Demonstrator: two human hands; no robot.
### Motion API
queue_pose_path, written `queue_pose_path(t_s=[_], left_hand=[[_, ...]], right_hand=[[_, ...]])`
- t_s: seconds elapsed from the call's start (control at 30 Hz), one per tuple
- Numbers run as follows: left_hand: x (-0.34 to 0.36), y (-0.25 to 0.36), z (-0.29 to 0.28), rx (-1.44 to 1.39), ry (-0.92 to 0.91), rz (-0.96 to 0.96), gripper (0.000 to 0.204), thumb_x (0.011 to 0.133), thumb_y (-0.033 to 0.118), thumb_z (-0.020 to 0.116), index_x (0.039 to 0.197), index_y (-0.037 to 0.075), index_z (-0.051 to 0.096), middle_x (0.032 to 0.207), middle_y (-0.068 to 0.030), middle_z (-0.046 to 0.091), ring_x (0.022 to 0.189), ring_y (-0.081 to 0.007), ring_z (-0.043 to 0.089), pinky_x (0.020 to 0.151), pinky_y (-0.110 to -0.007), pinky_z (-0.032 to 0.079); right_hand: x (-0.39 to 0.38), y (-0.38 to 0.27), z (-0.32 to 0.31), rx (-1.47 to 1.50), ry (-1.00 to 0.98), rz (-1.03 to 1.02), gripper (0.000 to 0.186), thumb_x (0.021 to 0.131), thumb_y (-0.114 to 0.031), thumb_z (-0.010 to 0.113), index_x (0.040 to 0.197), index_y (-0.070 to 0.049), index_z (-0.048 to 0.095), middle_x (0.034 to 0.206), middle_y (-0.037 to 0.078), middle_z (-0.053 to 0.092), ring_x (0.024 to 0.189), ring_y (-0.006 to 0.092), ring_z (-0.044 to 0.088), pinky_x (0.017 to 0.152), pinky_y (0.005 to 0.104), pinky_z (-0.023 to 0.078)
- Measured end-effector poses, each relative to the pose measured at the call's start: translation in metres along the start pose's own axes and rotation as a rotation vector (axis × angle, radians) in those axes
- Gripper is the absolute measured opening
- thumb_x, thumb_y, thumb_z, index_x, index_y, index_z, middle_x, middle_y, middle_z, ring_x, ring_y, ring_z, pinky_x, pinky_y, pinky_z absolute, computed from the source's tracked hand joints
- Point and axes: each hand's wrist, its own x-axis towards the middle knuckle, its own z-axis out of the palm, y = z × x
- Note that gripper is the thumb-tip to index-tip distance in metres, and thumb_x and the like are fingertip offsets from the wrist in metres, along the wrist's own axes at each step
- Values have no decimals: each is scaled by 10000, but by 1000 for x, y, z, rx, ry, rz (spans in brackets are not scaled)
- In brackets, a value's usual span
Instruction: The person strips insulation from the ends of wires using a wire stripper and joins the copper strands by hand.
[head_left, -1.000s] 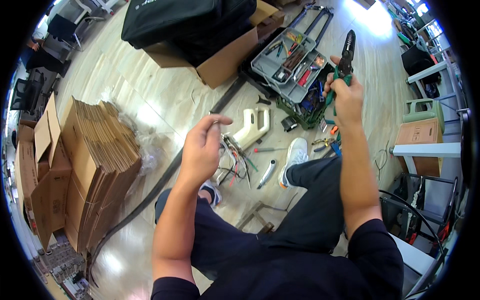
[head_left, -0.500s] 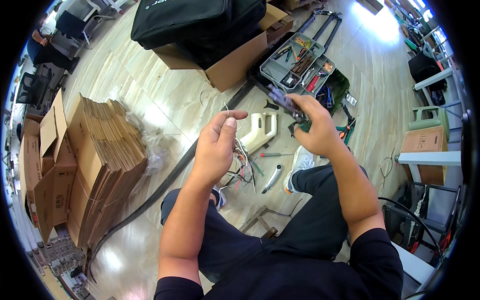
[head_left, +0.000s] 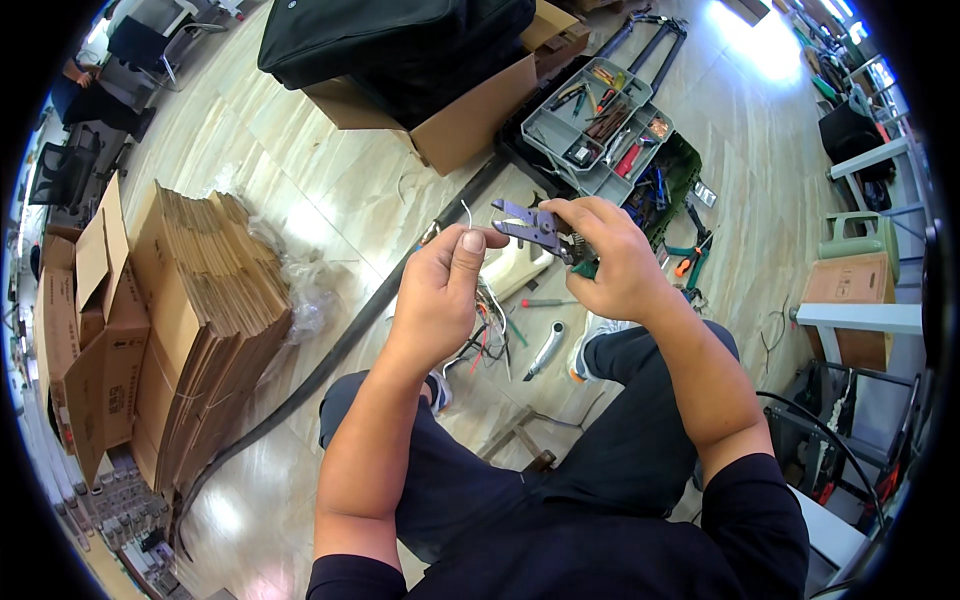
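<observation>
My left hand (head_left: 440,290) pinches a thin white wire (head_left: 467,210) between thumb and index finger, its short end sticking up. My right hand (head_left: 615,270) grips a wire stripper (head_left: 535,225) with dark jaws and green handles; its jaws are parted just right of the wire's tip. Below my hands a bundle of coloured wires (head_left: 485,330) lies by a cream plastic housing (head_left: 510,270), partly hidden by my hands. A red-handled screwdriver (head_left: 547,302) and a utility knife (head_left: 547,350) lie on the floor between my feet.
An open toolbox (head_left: 590,140) sits ahead beside a carton (head_left: 460,130) holding black bags. Stacked flattened cardboard (head_left: 205,300) stands at left, a black strip (head_left: 335,365) alongside. Pliers (head_left: 690,255) lie right, near a white metal frame (head_left: 860,315). Another person (head_left: 90,100) is at upper left.
My right hand has swung left and down with the wire stripper, bringing its jaws beside my left hand. The white wire now shows standing up from my left fingertips.
</observation>
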Motion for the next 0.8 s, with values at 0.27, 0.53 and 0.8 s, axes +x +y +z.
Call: queue_pose_path(t_s=[0.27, 0.53, 0.8], left_hand=[[-1, -11, 9, 27, 79, 112, 303, 1009, 204, 499, 1152, -31, 626, 799, 19, 585, 711, -37, 465, 653, -218, 402], [-4, -13, 10, 104, 76, 87, 208, 960, 116, 540, 1089, -2, 651, 628, 23, 486, 587, -56, 410, 529, -247, 365], [-2, -19, 10, 50, 37, 69, 193, 925, 92, 534, 1045, -3, 651, 600, 13, 488, 562, -55, 421, 508, -250, 362]], right_hand=[[-2, 1, 2, 8, -6, -15, 618, 608, -50, 653, 1219, -95, 569, 973, 119, 564, 964, 325, 546, 858, 398, 422], [-2, -2, -2, -138, -48, -29, 658, 569, -39, 645, 1223, -71, 580, 1028, 134, 583, 969, 323, 557, 858, 399, 442], [-5, 4, -1, -186, -6, -115, 667, 567, -64, 677, 1228, -98, 592, 1031, 118, 576, 957, 310, 556, 849, 395, 441]])
